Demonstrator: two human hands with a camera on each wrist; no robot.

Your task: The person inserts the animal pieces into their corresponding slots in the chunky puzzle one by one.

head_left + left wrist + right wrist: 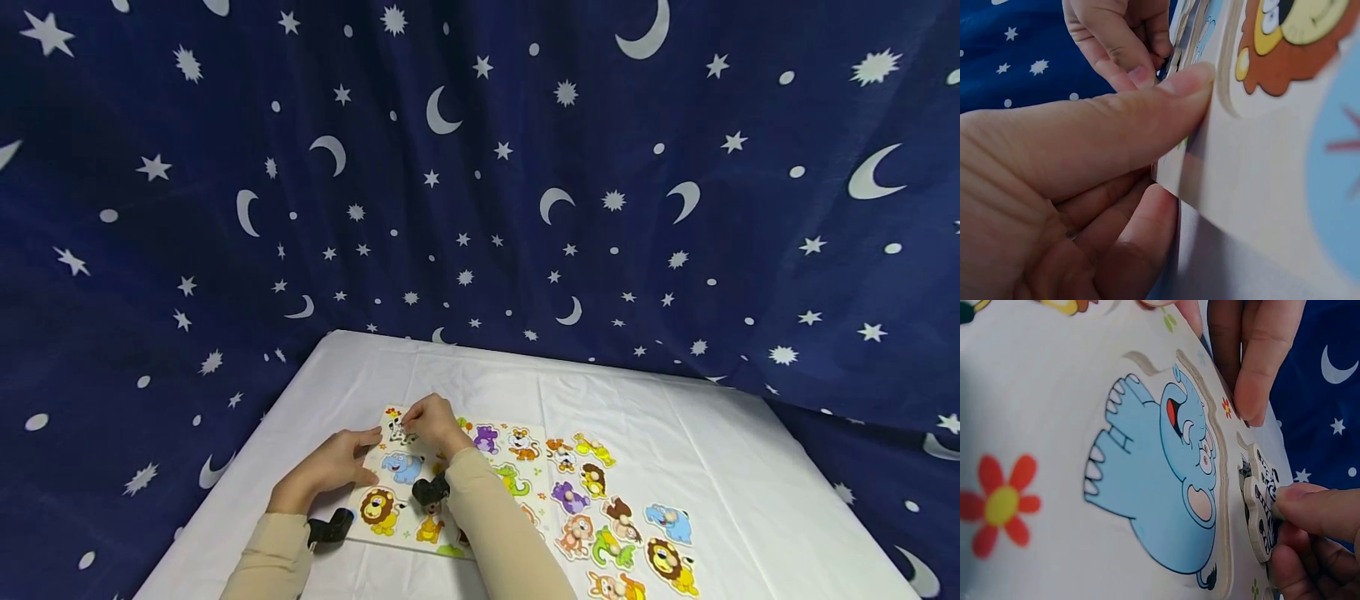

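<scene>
My right hand (435,423) pinches a zebra puzzle piece (1261,515) by its knob. The piece sits tilted over the zebra recess in the far left corner of a white wooden puzzle board (525,492), not flush in the right wrist view. At the board's left edge, my left hand (333,462) rests with thumb and forefinger spread. Its thumb (1141,122) touches the board's face, near the lion picture (1291,56). An elephant picture (1166,469) in its recess lies between the zebra and the lion. The right forearm hides part of the board.
To the board's right lie several loose knobbed animal pieces, among them a lion (671,567), an elephant (670,523), a crocodile (611,550) and a purple hippo (570,497). A white cloth (780,533) covers the table. A dark blue curtain (480,183) hangs behind it.
</scene>
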